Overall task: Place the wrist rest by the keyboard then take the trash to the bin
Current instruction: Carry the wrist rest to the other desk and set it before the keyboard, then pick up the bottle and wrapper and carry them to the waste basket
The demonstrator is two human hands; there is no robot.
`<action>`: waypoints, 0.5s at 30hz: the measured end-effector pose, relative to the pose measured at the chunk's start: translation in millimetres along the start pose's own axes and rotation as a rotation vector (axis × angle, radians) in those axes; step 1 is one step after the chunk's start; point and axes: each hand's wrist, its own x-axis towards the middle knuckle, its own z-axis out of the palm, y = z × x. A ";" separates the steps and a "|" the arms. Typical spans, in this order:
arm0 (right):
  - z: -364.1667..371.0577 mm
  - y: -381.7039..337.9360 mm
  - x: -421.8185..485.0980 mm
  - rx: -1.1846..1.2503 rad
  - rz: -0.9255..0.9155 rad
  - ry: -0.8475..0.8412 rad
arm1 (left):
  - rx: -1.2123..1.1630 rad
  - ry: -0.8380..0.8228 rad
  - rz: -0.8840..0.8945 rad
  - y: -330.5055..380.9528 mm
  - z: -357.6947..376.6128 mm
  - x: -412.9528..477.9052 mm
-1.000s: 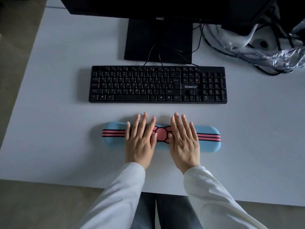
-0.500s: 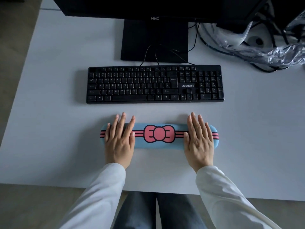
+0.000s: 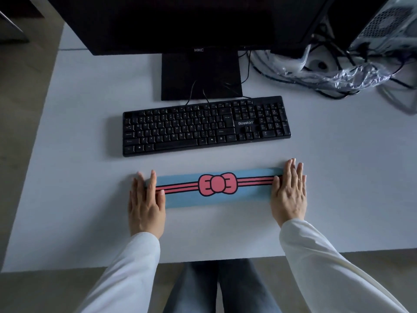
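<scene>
A light blue wrist rest (image 3: 248,193) with pink stripes and a pink bow lies flat on the white desk (image 3: 338,177), just in front of the black keyboard (image 3: 206,125) and parallel to it. My left hand (image 3: 146,204) lies flat over the rest's left end, fingers together. My right hand (image 3: 289,193) lies flat over its right end. Both palms press down; neither hand grips anything. Crumpled clear plastic wrap (image 3: 352,75), the likely trash, lies at the desk's back right among cables.
A black monitor (image 3: 180,23) on its stand (image 3: 200,75) rises behind the keyboard. Black cables (image 3: 327,91) and a computer case (image 3: 383,26) crowd the back right corner. The desk's near edge runs just above my knees.
Both hands have slid apart along the wrist rest, from beside the bow out to its two ends. The rest has stayed in place before the keyboard.
</scene>
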 end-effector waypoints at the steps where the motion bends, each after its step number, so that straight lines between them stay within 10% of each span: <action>1: -4.0 2.2 -1.4 0.005 0.030 -0.012 | -0.003 -0.005 0.003 -3.5 -3.8 -1.3; 15: -74.7 24.3 -61.8 0.024 0.164 0.172 | -0.124 0.003 0.101 27.8 -30.3 -34.8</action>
